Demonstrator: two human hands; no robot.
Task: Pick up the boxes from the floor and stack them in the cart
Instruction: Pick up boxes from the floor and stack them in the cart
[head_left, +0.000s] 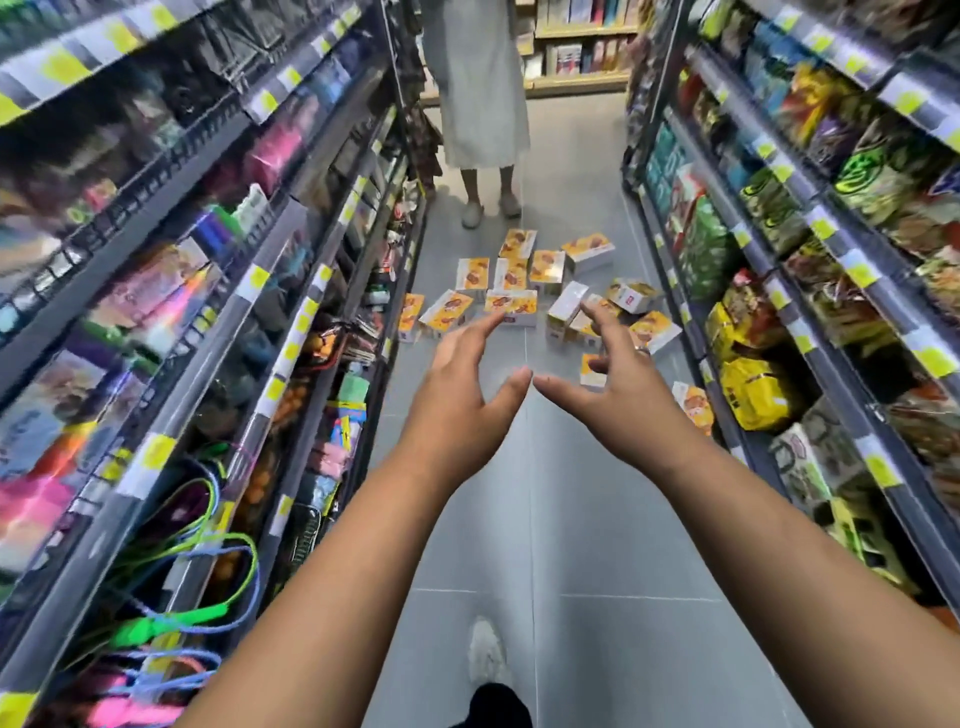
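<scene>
Several yellow and white boxes (524, 280) lie scattered on the grey tiled floor (519, 519) of a shop aisle, some flat and some on edge. My left hand (462, 384) and my right hand (613, 379) are stretched out in front of me, above the floor, with fingers spread and holding nothing. My thumbs almost meet. Both hands are short of the boxes. One box (693, 405) lies close to the right shelf. No cart is in view.
Stocked shelves line the aisle: left shelves (182, 312) with coloured goods and cords, right shelves (810, 260) with snack bags. A person in a white skirt (480, 104) stands just beyond the boxes. My shoe (485, 654) is on the floor below.
</scene>
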